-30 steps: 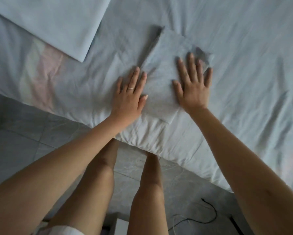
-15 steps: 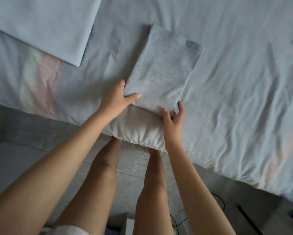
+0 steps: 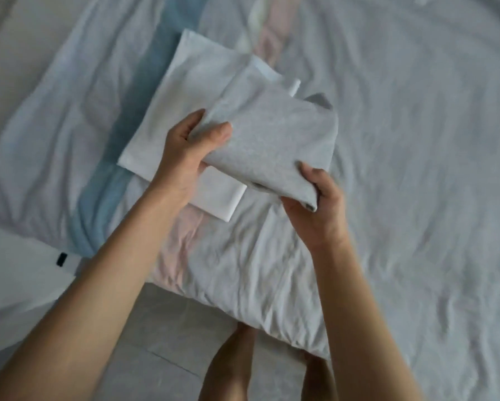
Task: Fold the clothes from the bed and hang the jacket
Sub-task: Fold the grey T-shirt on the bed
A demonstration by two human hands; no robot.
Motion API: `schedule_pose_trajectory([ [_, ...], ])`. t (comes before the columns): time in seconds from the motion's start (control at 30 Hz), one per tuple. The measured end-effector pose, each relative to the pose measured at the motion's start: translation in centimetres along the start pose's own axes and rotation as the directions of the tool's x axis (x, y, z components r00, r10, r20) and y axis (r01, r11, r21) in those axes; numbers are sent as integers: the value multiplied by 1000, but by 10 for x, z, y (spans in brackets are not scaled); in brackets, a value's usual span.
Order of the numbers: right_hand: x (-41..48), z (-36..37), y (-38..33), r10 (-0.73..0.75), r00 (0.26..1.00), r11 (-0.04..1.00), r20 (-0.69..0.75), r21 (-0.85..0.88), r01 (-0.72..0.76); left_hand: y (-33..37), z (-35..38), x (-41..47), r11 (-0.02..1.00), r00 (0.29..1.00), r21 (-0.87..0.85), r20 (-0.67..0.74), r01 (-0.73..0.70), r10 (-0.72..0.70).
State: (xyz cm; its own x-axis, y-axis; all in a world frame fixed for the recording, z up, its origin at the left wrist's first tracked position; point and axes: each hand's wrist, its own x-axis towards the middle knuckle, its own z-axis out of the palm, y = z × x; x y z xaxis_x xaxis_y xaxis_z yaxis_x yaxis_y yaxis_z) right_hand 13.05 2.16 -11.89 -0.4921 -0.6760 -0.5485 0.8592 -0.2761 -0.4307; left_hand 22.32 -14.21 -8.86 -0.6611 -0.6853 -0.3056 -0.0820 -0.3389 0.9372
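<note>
Head view, from the left: a white fabric [image 3: 14, 273] with a small black tag [image 3: 61, 259] lies at the lower left edge, reaching just beside the bed's near side. Next to it a blue stripe [image 3: 144, 91] runs up the wrinkled bedcover, with a pale pink stripe [image 3: 179, 235] just to its right. A folded white garment [image 3: 185, 96] lies flat on the bed across these stripes. The left hand [image 3: 185, 151] grasps the left edge of the folded grey garment [image 3: 274, 140], thumb on top and fingers tucked beneath the cloth. The grey garment is a flat, neat rectangle held between both hands over the bed. It overlaps the right part of the white garment, and I cannot tell whether the two touch. At its far right corner a darker grey flap [image 3: 321, 101] pokes out. The right hand [image 3: 318, 209] grasps the garment's near corner, thumb pressed on top and fingers curled underneath. Further right the bed [image 3: 430, 183] spreads in pale, creased cloth to the frame's edge. Below the bed's near edge, between the forearms, grey floor tiles [image 3: 162, 337] show, and the person's bare legs [image 3: 234, 366] stand against the mattress.
</note>
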Motion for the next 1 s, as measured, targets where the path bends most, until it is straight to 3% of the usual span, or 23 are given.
schedule_pose_trajectory([
  [0.07,29,15,18,-1,999,997,46,-81,5,3,-31,16,998,995,68,-98,2,4],
  [0.17,64,5,70,151,982,959,-112,-226,-173,-39,-82,32,948,948,268,-306,174,-88],
  [0.27,75,-22,117,196,941,842,-275,-445,-305,-94,-117,28,936,867,102,-423,336,-265],
  [0.33,77,-30,126,126,945,788,-301,-549,-279,-112,-122,24,947,849,6,-445,322,-286],
  [0.43,76,-29,123,68,944,747,-323,-610,-262,-116,-114,27,961,839,43,-499,274,-217],
  [0.63,78,-28,116,199,936,688,-290,-639,-345,-114,-124,31,968,823,7,-528,251,-209],
  [0.7,86,-21,107,152,944,660,-294,-680,-319,-116,-126,32,967,830,-9,-512,255,-224],
  [0.9,142,-2,56,-70,960,772,-272,-624,-121,-123,-127,31,958,802,-97,-527,270,-280],
  [1.0,174,14,27,-79,959,736,-272,-665,-128,-122,-126,32,958,810,-80,-517,277,-278],
])
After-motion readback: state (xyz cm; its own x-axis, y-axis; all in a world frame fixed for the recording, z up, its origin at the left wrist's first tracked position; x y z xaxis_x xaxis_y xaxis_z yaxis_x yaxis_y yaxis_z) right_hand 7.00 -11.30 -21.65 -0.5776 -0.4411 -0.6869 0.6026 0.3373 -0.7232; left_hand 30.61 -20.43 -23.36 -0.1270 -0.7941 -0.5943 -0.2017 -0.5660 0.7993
